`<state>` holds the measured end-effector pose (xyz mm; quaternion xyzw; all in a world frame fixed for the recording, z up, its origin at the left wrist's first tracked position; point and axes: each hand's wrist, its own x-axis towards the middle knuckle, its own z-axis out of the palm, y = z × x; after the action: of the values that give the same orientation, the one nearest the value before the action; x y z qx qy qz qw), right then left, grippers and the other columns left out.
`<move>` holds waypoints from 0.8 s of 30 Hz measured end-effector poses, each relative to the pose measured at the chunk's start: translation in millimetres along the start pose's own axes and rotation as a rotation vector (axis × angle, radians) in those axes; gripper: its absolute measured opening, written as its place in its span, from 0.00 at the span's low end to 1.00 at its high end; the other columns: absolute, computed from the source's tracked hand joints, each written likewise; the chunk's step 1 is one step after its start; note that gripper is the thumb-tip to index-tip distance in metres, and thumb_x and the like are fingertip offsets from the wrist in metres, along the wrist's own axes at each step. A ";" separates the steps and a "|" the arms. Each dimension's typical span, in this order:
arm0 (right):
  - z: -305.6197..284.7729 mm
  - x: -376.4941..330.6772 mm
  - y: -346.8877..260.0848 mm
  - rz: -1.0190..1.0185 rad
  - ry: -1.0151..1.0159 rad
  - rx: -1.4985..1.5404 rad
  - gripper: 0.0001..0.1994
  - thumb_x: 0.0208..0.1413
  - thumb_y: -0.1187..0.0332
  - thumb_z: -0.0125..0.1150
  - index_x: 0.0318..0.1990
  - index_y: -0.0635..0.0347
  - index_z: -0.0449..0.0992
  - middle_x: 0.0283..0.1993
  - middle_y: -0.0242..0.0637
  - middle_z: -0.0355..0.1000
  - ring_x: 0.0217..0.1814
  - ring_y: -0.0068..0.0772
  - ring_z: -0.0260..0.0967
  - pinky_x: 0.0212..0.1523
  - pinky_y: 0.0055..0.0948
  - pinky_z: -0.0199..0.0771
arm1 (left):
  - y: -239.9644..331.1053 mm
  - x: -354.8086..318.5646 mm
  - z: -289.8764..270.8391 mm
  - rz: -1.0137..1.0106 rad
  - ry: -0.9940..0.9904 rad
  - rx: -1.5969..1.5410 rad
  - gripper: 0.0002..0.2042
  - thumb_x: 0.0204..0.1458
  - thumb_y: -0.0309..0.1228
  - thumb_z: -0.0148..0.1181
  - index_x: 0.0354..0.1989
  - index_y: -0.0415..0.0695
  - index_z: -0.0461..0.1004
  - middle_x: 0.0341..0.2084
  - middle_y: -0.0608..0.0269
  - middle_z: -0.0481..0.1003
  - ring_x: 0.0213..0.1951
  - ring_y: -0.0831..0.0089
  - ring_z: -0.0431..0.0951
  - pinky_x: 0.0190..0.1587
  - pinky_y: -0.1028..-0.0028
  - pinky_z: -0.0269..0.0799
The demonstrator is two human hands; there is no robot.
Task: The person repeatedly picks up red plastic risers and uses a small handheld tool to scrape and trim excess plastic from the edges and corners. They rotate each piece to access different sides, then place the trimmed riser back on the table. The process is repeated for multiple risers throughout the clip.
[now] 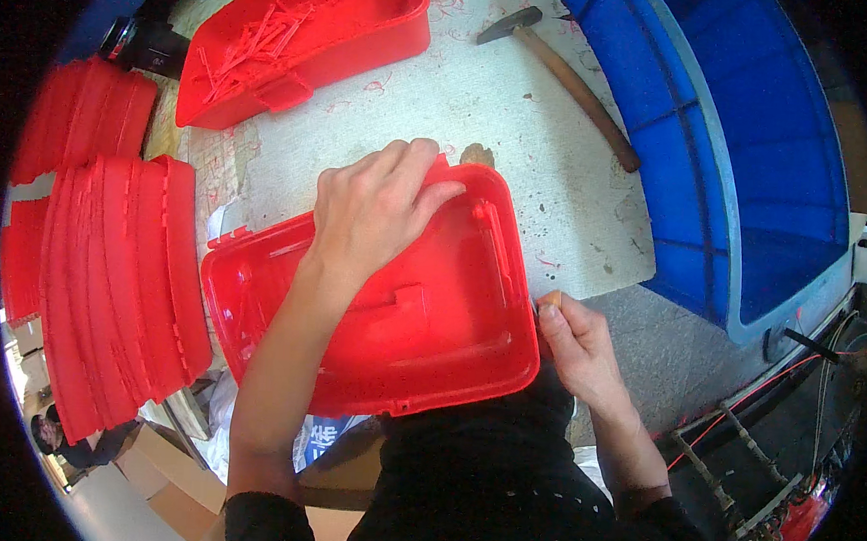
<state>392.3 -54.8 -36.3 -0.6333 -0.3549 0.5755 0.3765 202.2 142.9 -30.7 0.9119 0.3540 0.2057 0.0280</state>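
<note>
A shallow red plastic box [461, 301] lies tilted in front of me, its open side up and its near edge close to my body. My left hand [379, 196] reaches across it and grips the far rim, with the thumb on the inside and the fingertips out of sight beyond the edge. At the box's right wall, my right hand [580, 349] is closed round a small tan-handled knife [549, 300]. Its dark, narrow part meets the outside of the wall, mostly hidden by the hand and rim.
Stacked red plastic parts [114, 276] rise at the left. A deeper red bin [366, 40] holding thin red strips stands at the far left. A hammer [577, 88] lies on the pale worktop [590, 224], beside a large blue crate [694, 166] at the right.
</note>
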 end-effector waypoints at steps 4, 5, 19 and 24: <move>-4.4 -26.8 12.4 0.068 -0.040 0.035 0.16 0.72 0.62 0.47 0.31 0.60 0.69 0.21 0.23 0.61 0.24 0.15 0.56 0.26 0.23 0.60 | 1.4 -1.2 -1.5 0.023 0.004 -0.011 0.14 0.53 0.44 0.66 0.36 0.47 0.74 0.26 0.64 0.78 0.26 0.65 0.81 0.23 0.69 0.74; -6.6 -34.2 13.0 0.079 -0.067 0.040 0.16 0.72 0.62 0.47 0.31 0.61 0.69 0.21 0.23 0.61 0.24 0.15 0.56 0.26 0.22 0.60 | 1.6 -0.9 -1.8 0.020 -0.001 -0.012 0.14 0.53 0.43 0.66 0.36 0.48 0.74 0.26 0.64 0.78 0.26 0.65 0.81 0.23 0.69 0.75; 6.3 36.9 -79.7 -0.356 0.323 -1.187 0.08 0.66 0.69 0.54 0.38 0.60 0.78 0.28 0.47 0.77 0.26 0.42 0.76 0.26 0.32 0.73 | -3.7 -7.5 0.4 -0.018 -0.037 -0.045 0.12 0.56 0.40 0.63 0.38 0.45 0.73 0.29 0.59 0.80 0.32 0.63 0.84 0.28 0.66 0.79; 21.1 44.6 -95.2 -0.302 0.341 -1.317 0.10 0.65 0.64 0.54 0.35 0.59 0.75 0.27 0.49 0.77 0.28 0.51 0.77 0.27 0.43 0.75 | -7.3 -8.5 5.7 -0.020 0.072 -0.077 0.13 0.54 0.41 0.65 0.36 0.44 0.73 0.27 0.59 0.79 0.30 0.61 0.83 0.28 0.64 0.79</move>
<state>373.5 30.3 26.2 -0.7552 -0.6501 0.0742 0.0402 194.2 143.3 -40.4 0.8985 0.3558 0.2517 0.0525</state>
